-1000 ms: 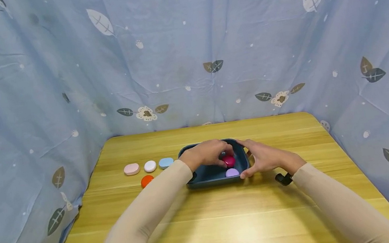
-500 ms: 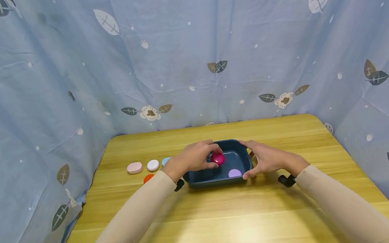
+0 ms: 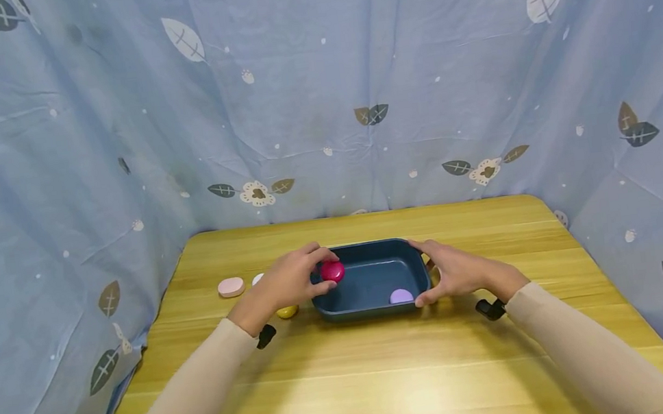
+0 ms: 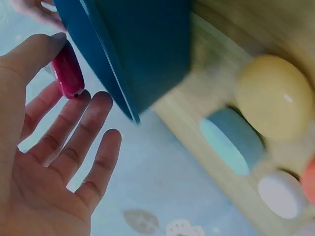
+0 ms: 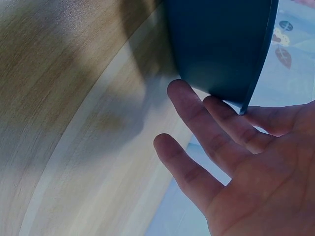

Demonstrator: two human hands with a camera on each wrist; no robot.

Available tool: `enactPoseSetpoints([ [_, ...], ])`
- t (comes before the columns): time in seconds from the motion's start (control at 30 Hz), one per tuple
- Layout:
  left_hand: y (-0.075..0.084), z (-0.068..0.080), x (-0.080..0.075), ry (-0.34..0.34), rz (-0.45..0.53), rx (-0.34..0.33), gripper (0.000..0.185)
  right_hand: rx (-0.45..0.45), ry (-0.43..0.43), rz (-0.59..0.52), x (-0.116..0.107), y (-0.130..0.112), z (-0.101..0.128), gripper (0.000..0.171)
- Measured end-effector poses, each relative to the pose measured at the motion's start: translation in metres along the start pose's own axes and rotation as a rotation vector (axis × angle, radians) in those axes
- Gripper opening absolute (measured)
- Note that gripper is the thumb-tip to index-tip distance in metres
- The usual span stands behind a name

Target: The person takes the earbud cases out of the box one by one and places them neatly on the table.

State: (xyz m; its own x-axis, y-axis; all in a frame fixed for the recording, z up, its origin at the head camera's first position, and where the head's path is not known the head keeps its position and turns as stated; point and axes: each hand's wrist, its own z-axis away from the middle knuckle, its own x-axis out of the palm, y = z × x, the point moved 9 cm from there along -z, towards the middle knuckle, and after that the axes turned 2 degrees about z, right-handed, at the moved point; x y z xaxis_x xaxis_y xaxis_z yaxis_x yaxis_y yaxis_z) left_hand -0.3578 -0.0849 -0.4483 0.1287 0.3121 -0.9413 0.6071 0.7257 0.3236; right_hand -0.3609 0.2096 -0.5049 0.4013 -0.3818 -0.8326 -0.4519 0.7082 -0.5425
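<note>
Your left hand [image 3: 291, 279] was at the left end of the dark blue tray [image 3: 375, 306], pinching a magenta pebble-shaped piece [image 3: 332, 271] between thumb and forefinger, right over the tray's left rim. From the left wrist view, the other fingers [image 4: 81, 132] were spread out and nearly straight, holding nothing, while the magenta piece [image 4: 67, 72] sat edge-on between your thumb tip and forefinger, just beside the outside wall of the tray [image 4: 138, 49]. Your right hand [image 3: 459, 273] rested against the tray's right end with its fingers nearly straight; in the right wrist view those fingers [image 5: 206, 123] touched the tray's outer wall [image 5: 216, 44] and curled round nothing. A lilac piece [image 3: 401, 296] lay inside the tray, in the near right corner. On the wooden table [image 3: 391, 393], left of the tray, a yellow piece [image 3: 287, 312] lay just under your left hand, a pink piece [image 3: 231, 287] lay farther left, and a white piece [image 3: 257, 279] showed only partly behind your hand. The left wrist view also showed a light blue piece [image 4: 229, 145] next to the yellow one [image 4: 273, 96].
</note>
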Motion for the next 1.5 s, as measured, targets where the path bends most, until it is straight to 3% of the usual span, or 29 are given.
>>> enactPoseSetpoints([
  [0.23,-0.023,0.038,-0.016,0.069,0.011,-0.053,0.046,0.013,-0.002,0.002,-0.001,0.002,-0.001,0.140],
  [0.43,-0.055,0.074,-0.023,0.128,-0.018,-0.115,0.044,0.016,-0.006,0.004,0.000,0.003,-0.001,0.141],
  [0.77,-0.108,0.120,-0.028,0.151,0.016,-0.285,0.043,0.015,-0.004,0.007,-0.001,0.003,-0.001,0.141],
  [0.9,-0.123,0.137,-0.030,0.155,0.030,-0.314,0.045,0.018,-0.004,0.014,-0.001,0.003,-0.001,0.141],
  [1.17,-0.153,0.156,-0.023,0.111,0.048,-0.378,0.043,0.017,-0.006,0.011,-0.001,0.004,-0.001,0.141],
  [1.5,-0.176,0.164,-0.013,0.032,0.040,-0.394,0.047,0.009,0.002,0.014,-0.001,0.002,-0.001,0.142],
])
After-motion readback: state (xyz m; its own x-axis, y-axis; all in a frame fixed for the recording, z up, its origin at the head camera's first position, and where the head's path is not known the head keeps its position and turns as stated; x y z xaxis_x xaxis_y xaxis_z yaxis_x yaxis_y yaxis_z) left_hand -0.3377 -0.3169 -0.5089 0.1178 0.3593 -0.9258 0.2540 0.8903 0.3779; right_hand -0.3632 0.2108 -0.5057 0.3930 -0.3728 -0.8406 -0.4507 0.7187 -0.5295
